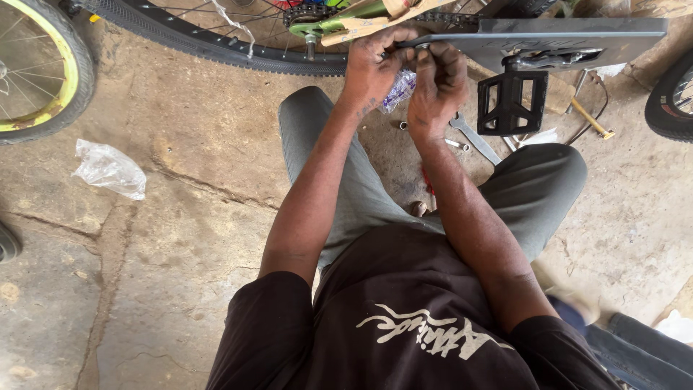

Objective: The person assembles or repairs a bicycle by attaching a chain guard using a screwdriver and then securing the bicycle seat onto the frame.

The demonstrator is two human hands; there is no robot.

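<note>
Your dark printed T-shirt (pixel 404 318) fills the bottom of the view, with your grey-trousered knees (pixel 325 144) spread above it and bare cracked concrete floor (pixel 166 238) open to your left. Your left hand (pixel 372 68) and right hand (pixel 437 83) meet at the near end of a flat grey metal chain guard (pixel 548 36), fingers pinched narrow around something small that you cannot make out. That guard's long axis runs level, left to right, toward the frame's right edge. A black platform pedal (pixel 509 101) hangs just beneath it. A black knobbly tyre (pixel 216 43) crosses behind your hands. A silver spanner (pixel 473 137) lies between your knees, and a crumpled clear plastic bag (pixel 108 170) sits well apart.
</note>
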